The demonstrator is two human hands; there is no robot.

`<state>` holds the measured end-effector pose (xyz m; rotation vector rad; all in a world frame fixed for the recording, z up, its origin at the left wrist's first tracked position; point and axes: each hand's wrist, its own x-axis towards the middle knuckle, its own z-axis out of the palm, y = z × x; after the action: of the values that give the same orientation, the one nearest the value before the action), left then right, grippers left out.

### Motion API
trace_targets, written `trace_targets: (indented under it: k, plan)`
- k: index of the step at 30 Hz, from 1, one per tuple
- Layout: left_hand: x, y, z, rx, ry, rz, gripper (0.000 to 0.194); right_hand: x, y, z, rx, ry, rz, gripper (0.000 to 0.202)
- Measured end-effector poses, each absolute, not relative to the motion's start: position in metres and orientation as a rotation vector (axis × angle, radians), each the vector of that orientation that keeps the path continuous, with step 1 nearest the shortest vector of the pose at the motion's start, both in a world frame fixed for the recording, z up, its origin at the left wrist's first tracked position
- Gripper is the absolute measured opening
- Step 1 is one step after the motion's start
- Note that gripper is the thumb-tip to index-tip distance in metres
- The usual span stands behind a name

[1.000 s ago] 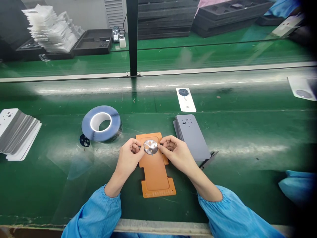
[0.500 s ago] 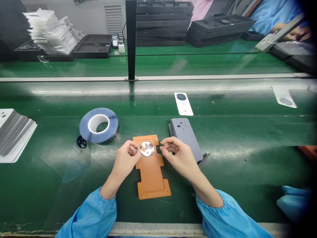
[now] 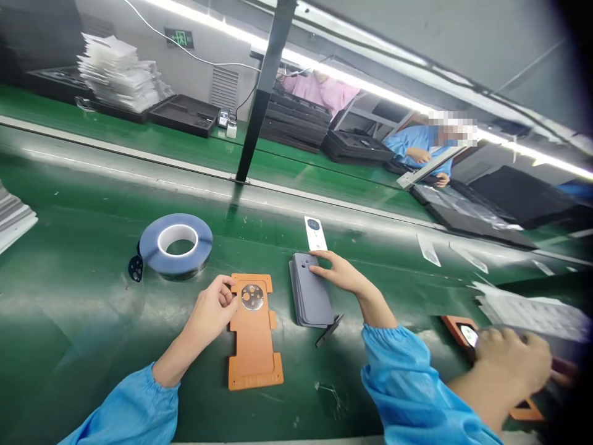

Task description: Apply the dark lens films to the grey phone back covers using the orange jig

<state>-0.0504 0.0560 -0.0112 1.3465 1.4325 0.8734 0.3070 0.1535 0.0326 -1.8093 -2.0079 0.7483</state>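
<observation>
An orange jig plate (image 3: 254, 346) lies flat in front of me, with a round silvery disc with holes (image 3: 252, 298) near its top. My left hand (image 3: 217, 306) is closed at the plate's upper left edge, fingers curled with the tips together. Whatever they hold, if anything, is hidden. To the right of the plate lies a small stack of grey phone back panels (image 3: 311, 293), with holes at the top end. My right hand (image 3: 340, 272) reaches over its upper right corner, thumb and fingers apart, fingertips at the top panel.
A blue tape roll (image 3: 176, 244) lies left, a dark perforated disc (image 3: 135, 268) beside it. A white card (image 3: 315, 233) lies behind the grey stack. At right, a co-worker's hand (image 3: 514, 361) is over another orange jig (image 3: 458, 330). A dark post (image 3: 262, 105) rises behind.
My right hand has moved away from the orange plate to the grey stack. My left hand stays by the plate. The view has tilted and turned right, bringing a co-worker's hand in.
</observation>
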Motion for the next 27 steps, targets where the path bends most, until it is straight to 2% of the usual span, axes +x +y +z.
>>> trace_targets:
  k: [4,10,27]
  plan:
    - [-0.052,0.055,-0.009,1.316,1.404,0.911,0.05,0.307,0.149,0.028,-1.802,-1.985,0.723,0.043]
    - [-0.056,0.052,-0.007,1.302,1.381,0.861,0.061,0.309,0.152,0.025,-1.799,-1.928,0.763,0.048]
    - [-0.057,0.053,-0.007,1.24,1.348,0.872,0.058,0.304,0.147,0.04,-1.893,-1.781,0.586,0.053]
